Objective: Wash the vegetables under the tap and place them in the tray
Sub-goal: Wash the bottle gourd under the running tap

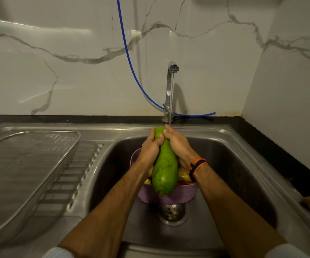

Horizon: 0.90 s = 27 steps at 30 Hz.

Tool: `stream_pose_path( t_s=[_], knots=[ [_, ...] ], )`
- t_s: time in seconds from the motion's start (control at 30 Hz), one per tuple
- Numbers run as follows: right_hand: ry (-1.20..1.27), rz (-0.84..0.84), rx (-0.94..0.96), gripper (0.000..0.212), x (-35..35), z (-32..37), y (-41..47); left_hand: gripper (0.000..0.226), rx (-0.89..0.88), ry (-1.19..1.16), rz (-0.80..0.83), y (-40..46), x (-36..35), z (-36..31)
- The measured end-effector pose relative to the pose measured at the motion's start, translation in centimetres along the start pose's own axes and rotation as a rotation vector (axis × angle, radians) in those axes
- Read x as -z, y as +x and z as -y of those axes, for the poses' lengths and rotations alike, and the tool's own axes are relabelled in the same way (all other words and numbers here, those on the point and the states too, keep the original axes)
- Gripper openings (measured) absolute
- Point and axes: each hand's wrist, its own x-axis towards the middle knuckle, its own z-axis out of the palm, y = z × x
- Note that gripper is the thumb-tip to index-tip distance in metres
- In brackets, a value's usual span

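Now I'm rinsing the green gourd (165, 170) under the tap (169, 90), both hands' fingers (151, 139) wrapped round it; next, tray (29, 164) on my left.

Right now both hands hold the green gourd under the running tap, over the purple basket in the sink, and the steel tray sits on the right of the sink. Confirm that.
Not quite: in the head view the steel tray sits left of the sink. The rest holds.
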Motion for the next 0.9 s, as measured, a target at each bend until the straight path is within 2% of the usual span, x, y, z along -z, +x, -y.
stream_pose_path(
  t_s=[0.07, 0.23, 0.47, 0.67, 0.8, 0.9],
  knots=[
    [-0.008, -0.011, 0.033, 0.05, 0.0, 0.0, -0.3, 0.06, -0.021, 0.02, -0.019, 0.3, -0.1, -0.1],
    [-0.224, 0.02, 0.078, 0.055, -0.6, -0.7, -0.5, 0.059, -0.009, 0.066, -0.044, 0.3, 0.2, -0.2],
    [-0.142, -0.074, 0.086, 0.059, 0.2, -1.2, -0.6, 0.062, -0.007, 0.113, -0.002, -0.2, -0.8, -0.4],
    [-0.04, -0.076, 0.068, 0.059, 0.5, -0.7, -0.1, 0.064, 0.003, 0.096, 0.021, -0.6, -0.5, -0.5],
    [-0.126, -0.076, 0.108, 0.062, -0.5, -1.3, -0.4, 0.071, -0.001, 0.128, -0.021, 0.0, 0.2, -0.6],
    [-0.065, -0.061, 0.077, 0.059, -0.4, -0.8, -0.1, 0.07, 0.003, 0.141, 0.005, -0.1, 0.3, -0.3]
  ],
)
